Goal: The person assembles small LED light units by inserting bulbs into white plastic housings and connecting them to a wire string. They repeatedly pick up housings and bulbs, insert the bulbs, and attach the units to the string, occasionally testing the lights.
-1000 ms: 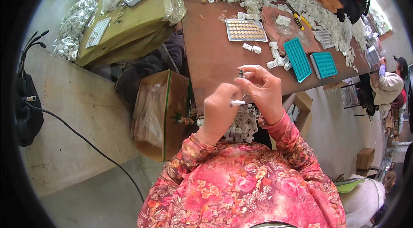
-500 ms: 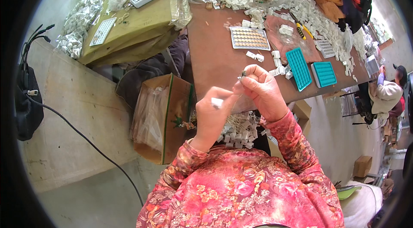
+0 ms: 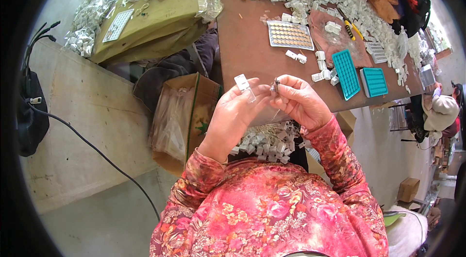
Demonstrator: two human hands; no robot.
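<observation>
The right hand [image 3: 306, 104] pinches a small dark part [image 3: 276, 84] between thumb and forefinger, the gap closed down to the part's own width. It is gripped right at the fingertips, probably so that most of it stands clear. The lower fingers curl in beneath, and a thin pale strand [image 3: 276, 114] hangs below them; whether it joins the part is too fine to tell.

The left hand [image 3: 225, 118] comes in from the other side, its fingers long and loosely parted, tips at or very near the dark part — contact is hard to judge. It also has hold of a white piece [image 3: 241, 82] with a clear end, which sticks up past the forefinger; tucked there, it seems to leave the fingertips free. Which fingers grip it cannot be told.

Both hands are raised at the near edge of the desk [image 3: 242, 53], toward its left end, above a white pile [image 3: 267, 144] at the person's lap — likely placed there for a short reach. Two teal trays, one angled [image 3: 345, 73] and one squarer [image 3: 374, 82], lie by the near edge farther right, with loose white blocks [image 3: 321, 65] beside the angled one. A tray of tan discs [image 3: 290, 35] lies farther in, and yellow-handled pliers [image 3: 349, 30] rest toward the far edge, beside a cloth [image 3: 318, 20].
</observation>
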